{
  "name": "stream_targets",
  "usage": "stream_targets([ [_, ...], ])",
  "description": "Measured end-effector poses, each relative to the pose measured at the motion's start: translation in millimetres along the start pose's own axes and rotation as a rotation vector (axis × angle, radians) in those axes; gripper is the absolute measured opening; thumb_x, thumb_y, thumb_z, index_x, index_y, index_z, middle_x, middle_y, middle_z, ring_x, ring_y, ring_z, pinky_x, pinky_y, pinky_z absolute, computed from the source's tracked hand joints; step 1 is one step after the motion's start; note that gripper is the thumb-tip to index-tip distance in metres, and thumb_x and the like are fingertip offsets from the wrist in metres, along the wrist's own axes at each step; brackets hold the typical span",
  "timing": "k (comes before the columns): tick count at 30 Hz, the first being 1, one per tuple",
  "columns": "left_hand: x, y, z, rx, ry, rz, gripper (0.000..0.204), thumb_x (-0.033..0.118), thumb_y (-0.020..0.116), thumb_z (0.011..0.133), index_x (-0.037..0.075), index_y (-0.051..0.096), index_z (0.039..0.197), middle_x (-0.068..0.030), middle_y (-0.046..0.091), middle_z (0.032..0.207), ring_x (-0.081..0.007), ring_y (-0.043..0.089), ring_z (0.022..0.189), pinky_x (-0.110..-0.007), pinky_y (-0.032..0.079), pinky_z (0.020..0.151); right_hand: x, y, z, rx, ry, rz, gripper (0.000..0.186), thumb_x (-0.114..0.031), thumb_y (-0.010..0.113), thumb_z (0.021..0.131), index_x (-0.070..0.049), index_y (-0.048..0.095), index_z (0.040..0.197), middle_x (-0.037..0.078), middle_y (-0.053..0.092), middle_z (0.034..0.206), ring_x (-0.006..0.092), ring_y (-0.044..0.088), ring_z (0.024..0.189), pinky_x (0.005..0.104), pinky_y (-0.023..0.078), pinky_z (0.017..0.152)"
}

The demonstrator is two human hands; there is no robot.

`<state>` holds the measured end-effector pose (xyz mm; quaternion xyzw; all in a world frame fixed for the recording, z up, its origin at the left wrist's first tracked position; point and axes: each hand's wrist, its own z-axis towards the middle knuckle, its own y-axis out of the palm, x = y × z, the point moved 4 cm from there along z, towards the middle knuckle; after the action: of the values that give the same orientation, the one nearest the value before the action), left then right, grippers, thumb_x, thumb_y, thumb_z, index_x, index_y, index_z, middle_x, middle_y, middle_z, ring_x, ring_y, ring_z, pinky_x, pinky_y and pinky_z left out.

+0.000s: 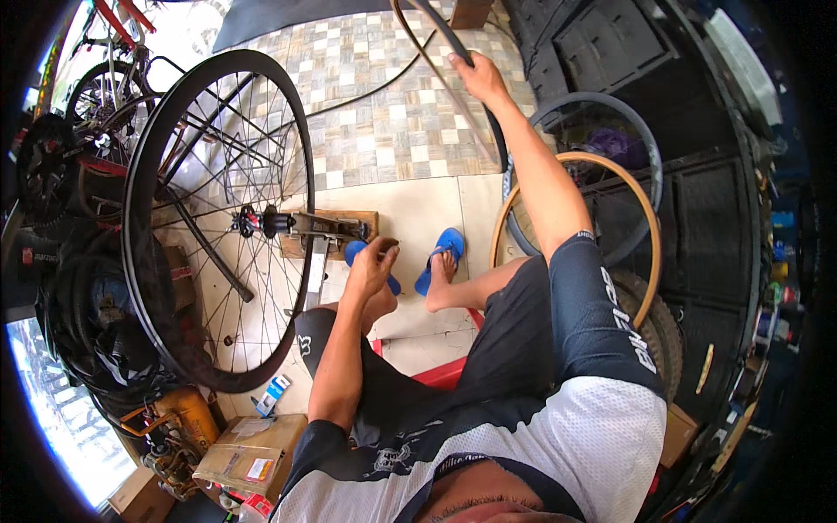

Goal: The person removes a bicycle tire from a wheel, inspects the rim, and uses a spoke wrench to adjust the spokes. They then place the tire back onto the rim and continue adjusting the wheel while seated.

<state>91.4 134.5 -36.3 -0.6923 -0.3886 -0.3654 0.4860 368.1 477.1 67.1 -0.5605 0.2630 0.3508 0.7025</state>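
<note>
My right hand (482, 80) reaches far forward, its fingers wrapped round a black bicycle tyre with tan sidewalls (451, 38). The tyre hangs as a long narrow loop above the tiled floor. Nearer to me, my left hand (370, 272) is held over my foot with its fingers curled in; whether anything small lies between them cannot be made out. To its left stands a spoked bicycle wheel (138, 218) with a deep black rim and no tyre fitted. The wheel's hub (261, 223) sits at a metal stand (318, 228) on a wooden block (370, 220).
A tan-edged ring (656, 240) and a dark tyre (652, 144) lean at the right by black cabinets (615, 52). A bicycle (105, 139) stands at far left. Near my left side are a cardboard box (248, 462) and a blue-white packet (272, 394). A red stool (443, 375) is beneath me.
</note>
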Motion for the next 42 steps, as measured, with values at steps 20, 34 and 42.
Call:
stream_targets([
  [20,152,57,-50,-0.237,0.141,-0.276,0.052,0.035,0.074,0.097,-0.004,0.063,0.129,-0.0126,0.071,0.114,-0.0216,0.066,0.105,-0.040,0.054,0.090,-124,-71,-156,-0.241,0.473,1.218,0.046,-0.040,0.062,0.105,0.003,0.060,0.121,0.007,0.062,0.092,0.0162,0.062,0.075,0.0309,0.054,0.063],
  [34,149,31,-29,0.023,-0.011,-0.522,0.052,0.042,0.071,0.098,-0.006,0.069,0.117,-0.0119,0.073,0.100,-0.0208,0.069,0.093,-0.036,0.057,0.079,-124,-56,-402,-0.390,0.162,0.314,0.065,-0.032,0.080,0.091,-0.006,0.053,0.144,0.010,0.068,0.107,0.0114,0.062,0.068,0.0310,0.044,0.049],
  [42,143,15,-42,0.026,-0.002,-0.650,0.049,0.031,0.075,0.097,-0.009,0.063,0.121,-0.0153,0.070,0.105,-0.0225,0.069,0.091,-0.038,0.061,0.077,-125,-32,-399,-0.379,0.335,0.738,0.052,-0.020,0.081,0.091,0.001,0.059,0.133,0.006,0.067,0.109,0.0133,0.062,0.097,0.0312,0.049,0.088],
])
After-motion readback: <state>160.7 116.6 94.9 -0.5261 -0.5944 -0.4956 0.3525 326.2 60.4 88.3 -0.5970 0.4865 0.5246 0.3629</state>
